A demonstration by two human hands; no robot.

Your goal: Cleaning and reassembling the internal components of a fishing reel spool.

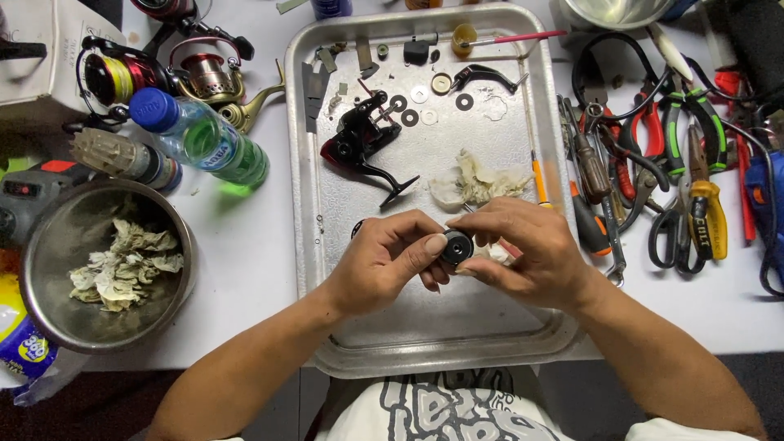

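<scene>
Above a metal tray (327, 245) on the tabletop (245, 269), 2 hands, left hand (384, 261) and right hand (523, 253), pinch a small black round reel part (456, 247) between closed fingertips; it looks light, rigid, perhaps greasy, best gripped by its rim.

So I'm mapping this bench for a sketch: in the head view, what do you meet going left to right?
Steel bowl of used wipes → green plastic bottle → metal tray → left hand → small black round part → right hand → pile of pliers and cutters.
</scene>
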